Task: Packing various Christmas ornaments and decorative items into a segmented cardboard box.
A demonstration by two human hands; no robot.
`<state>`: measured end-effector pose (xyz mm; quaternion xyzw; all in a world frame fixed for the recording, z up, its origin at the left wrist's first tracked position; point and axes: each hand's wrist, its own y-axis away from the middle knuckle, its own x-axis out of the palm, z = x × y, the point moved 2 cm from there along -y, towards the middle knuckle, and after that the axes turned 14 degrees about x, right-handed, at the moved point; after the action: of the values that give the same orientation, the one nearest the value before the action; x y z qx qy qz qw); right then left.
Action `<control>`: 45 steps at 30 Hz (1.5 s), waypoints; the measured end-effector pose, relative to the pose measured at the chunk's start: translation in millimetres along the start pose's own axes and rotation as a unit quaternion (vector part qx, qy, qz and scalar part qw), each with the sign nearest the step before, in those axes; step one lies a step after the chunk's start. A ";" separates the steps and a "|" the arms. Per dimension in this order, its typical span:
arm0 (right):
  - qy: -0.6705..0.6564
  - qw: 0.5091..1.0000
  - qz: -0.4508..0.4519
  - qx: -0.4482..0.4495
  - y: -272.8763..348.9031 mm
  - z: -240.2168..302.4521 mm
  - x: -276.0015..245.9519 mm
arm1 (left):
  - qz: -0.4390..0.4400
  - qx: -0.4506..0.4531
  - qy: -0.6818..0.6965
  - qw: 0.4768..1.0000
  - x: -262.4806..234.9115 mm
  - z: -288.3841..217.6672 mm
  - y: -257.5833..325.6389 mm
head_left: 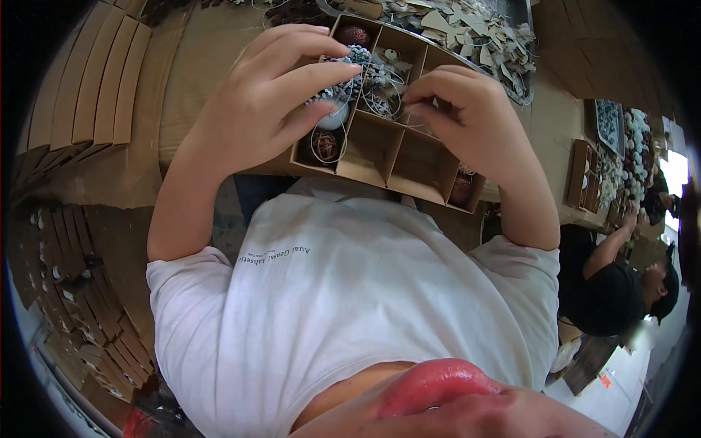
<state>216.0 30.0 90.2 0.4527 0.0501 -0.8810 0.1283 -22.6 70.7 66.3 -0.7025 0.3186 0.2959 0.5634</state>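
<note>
Our left hand pinches a frosted pinecone ornament over the divided cardboard box, hiding the compartments beneath. Our right hand curls its fingertips on something too small to tell. The box's near compartments stand open; its near edge meets our shirt.
</note>
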 end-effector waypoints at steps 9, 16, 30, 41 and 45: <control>-0.357 0.912 0.096 0.178 -9.4 -4.5 4.5 | 0.004 -0.016 0.065 0.998 0.3 16.6 -49.8; -0.556 0.810 0.126 0.142 -8.2 -27.3 5.9 | -0.023 -0.110 0.090 0.990 -12.8 29.8 -57.9; -0.195 0.976 0.004 0.101 -10.2 -2.0 21.6 | -0.073 -0.107 0.036 0.991 -58.2 23.0 -43.1; -0.398 0.909 -0.003 0.121 -17.9 -10.7 -27.8 | -0.226 -0.296 0.728 0.576 -20.8 25.5 26.9; -0.155 0.984 -0.081 -0.025 -31.5 0.1 -23.5 | -0.254 -0.223 0.685 0.645 -4.0 -6.2 40.1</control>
<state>220.5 64.5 108.4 0.3019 0.0879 -0.9464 0.0739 -56.1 58.6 46.4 -0.8625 0.3471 -0.3628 0.0633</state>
